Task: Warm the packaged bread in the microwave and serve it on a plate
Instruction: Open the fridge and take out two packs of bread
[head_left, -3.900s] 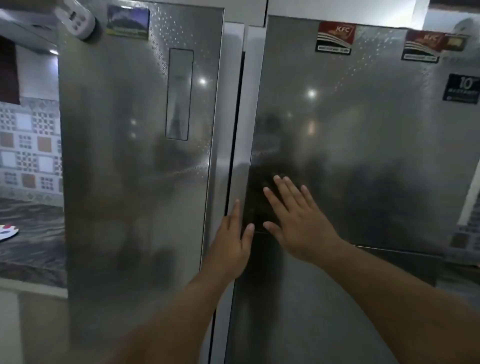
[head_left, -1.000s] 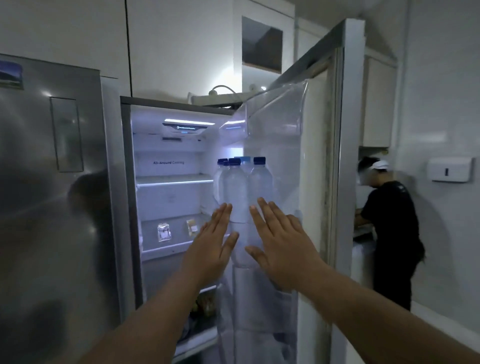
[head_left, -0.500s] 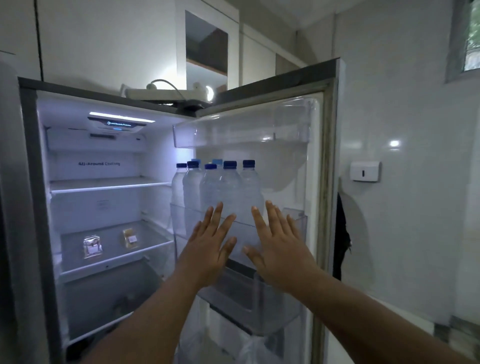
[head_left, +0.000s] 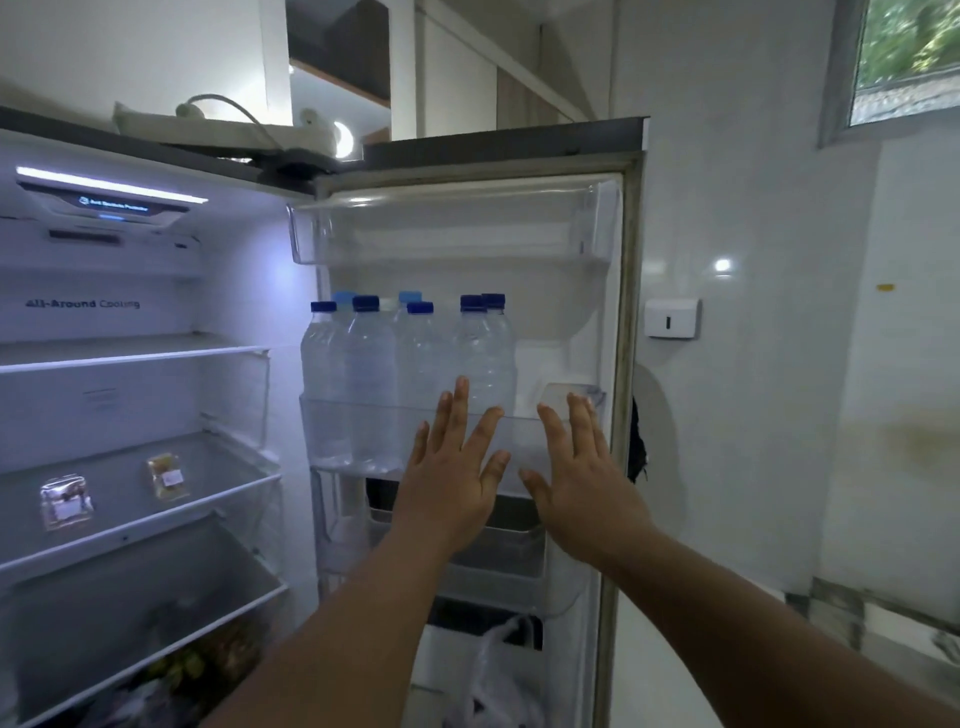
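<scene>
Far to the left, at about nine o'clock, two small clear packets sit on a glass shelf (head_left: 156, 499) inside the lit fridge: one packet (head_left: 66, 503) near the shelf's left end and a second packet (head_left: 165, 475) just to its right, apart from it. Whether either holds the bread cannot be told. Moving toward the centre, the open door's middle bin (head_left: 358, 431) carries a cluster of blue-capped water bottles (head_left: 374, 384) standing upright. In front of that bin, near six o'clock of the bottles, the left hand (head_left: 453, 486) is raised palm-forward with fingers straight and spread, gripping nothing. Just beside it at three o'clock, the right hand (head_left: 582, 475) is held the same way, fingers extended and fanned, holding nothing. Below them a white plastic bag (head_left: 498, 670) sits in a lower door bin. Further right, a white wall switch (head_left: 671, 318) is mounted on the tiled wall.
</scene>
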